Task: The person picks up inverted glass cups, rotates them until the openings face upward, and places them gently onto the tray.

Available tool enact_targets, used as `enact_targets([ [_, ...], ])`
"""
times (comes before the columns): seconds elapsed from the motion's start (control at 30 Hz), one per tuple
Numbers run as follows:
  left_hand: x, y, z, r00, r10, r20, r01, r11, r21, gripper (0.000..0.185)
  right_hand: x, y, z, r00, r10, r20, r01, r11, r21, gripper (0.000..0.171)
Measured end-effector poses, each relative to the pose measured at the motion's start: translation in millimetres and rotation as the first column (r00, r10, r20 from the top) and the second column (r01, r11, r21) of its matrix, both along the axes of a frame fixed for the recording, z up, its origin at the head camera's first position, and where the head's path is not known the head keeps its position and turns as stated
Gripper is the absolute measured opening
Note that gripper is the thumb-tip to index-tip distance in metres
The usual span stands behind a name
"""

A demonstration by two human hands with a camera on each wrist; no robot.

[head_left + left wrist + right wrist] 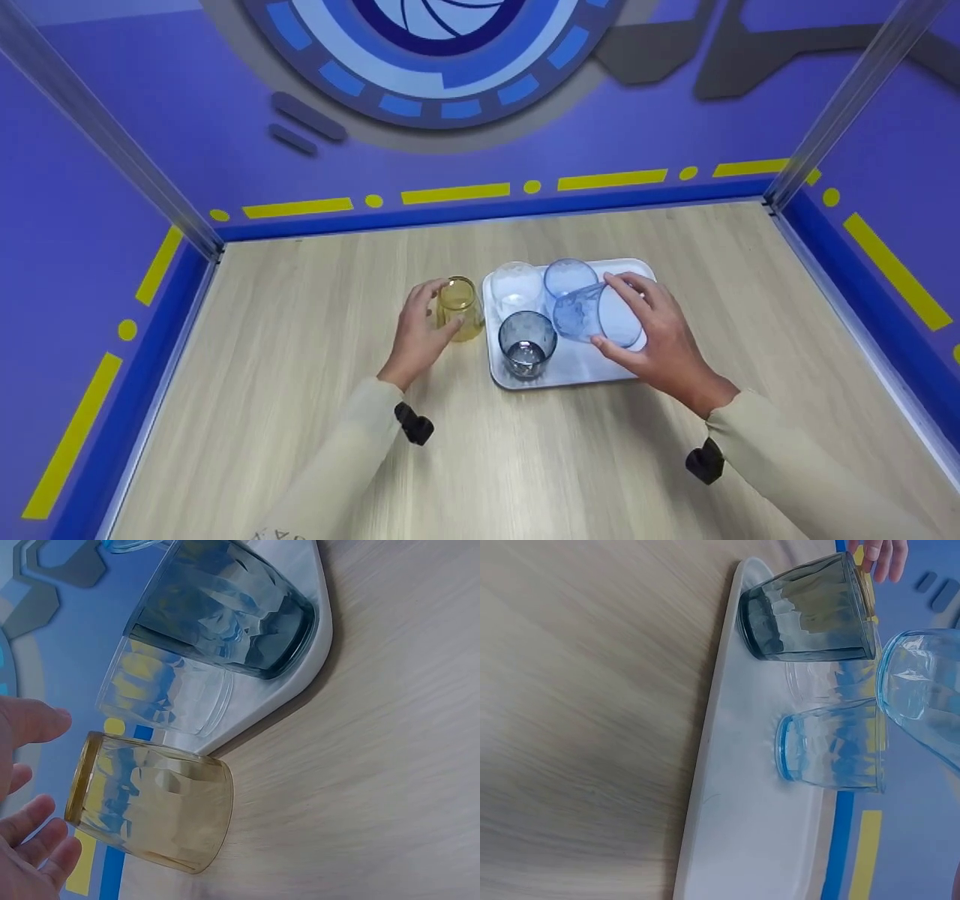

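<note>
In the head view my right hand [664, 337] grips a light blue glass [579, 313] by its wide end, tilted over the tray. Its thick base [892, 675] points down at the tray in the right wrist view. My left hand [422, 326] is at an amber glass [469, 319], thumb and fingers spread on either side of its top. This amber glass [157, 802] stands mouth down on the table, left of the white tray [581, 367]. On the tray stand a smoky grey glass [527, 341], a clear glass [516, 285] and another light blue glass [568, 274].
The tray's left edge runs close beside the amber glass. Wood-grain table [300, 375] surrounds the tray. Blue-purple panels [187, 150] with yellow markings close off the back and both sides, with metal posts [847, 97] at the corners.
</note>
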State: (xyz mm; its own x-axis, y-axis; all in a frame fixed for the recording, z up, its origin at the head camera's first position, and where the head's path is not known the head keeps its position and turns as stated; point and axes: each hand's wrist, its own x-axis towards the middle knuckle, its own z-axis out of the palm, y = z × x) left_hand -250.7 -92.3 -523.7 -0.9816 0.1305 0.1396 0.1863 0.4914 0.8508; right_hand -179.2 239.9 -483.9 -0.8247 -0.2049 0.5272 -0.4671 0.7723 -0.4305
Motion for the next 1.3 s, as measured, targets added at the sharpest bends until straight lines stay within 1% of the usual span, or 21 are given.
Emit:
enact_targets([
  [0.37, -2.8, 0, -3.6, 1.000, 0.002, 0.008, -0.002, 1.000, -0.011, 0.057, 0.6, 0, -6.2, 1.000, 0.008, 0.017, -0.008, 1.000, 0.003, 0.079],
  [0.5, -3.6, 0, -4.4, 1.000, 0.007, 0.004, -0.007, 1.000, -0.010, 0.058, -0.9, -1, -8.4, 1.000, 0.026, -0.001, -0.026, 1.000, -0.001, 0.080],
  [0.63, -4.4, 2, -5.0, 1.000, 0.009, -0.009, -0.009, 1.000, -0.026, 0.059, -2.0, -3, -10.1, 0.999, 0.034, -0.023, -0.034, 0.999, 0.000, 0.080],
  [0.73, -4.9, 3, -5.3, 1.000, 0.007, -0.015, -0.008, 0.999, -0.034, 0.059, -2.5, -4, -10.7, 0.999, 0.028, -0.022, -0.028, 1.000, 0.005, 0.079],
  [0.97, -5.5, 4, -5.8, 1.000, 0.010, -0.001, -0.010, 0.999, -0.040, 0.058, -3.7, -3, -10.2, 1.000, 0.011, -0.013, -0.011, 1.000, 0.010, 0.079],
  [1.2, -8.7, 6, -7.0, 0.999, 0.022, 0.026, -0.021, 0.999, -0.047, 0.058, -3.7, -1, -13.5, 1.000, -0.016, 0.009, 0.016, 1.000, 0.012, 0.078],
  [1.3, -10.4, 7, -7.4, 0.999, 0.025, 0.023, -0.024, 0.999, -0.042, 0.057, -3.9, -2, -15.4, 1.000, -0.018, 0.010, 0.018, 1.000, 0.016, 0.078],
])
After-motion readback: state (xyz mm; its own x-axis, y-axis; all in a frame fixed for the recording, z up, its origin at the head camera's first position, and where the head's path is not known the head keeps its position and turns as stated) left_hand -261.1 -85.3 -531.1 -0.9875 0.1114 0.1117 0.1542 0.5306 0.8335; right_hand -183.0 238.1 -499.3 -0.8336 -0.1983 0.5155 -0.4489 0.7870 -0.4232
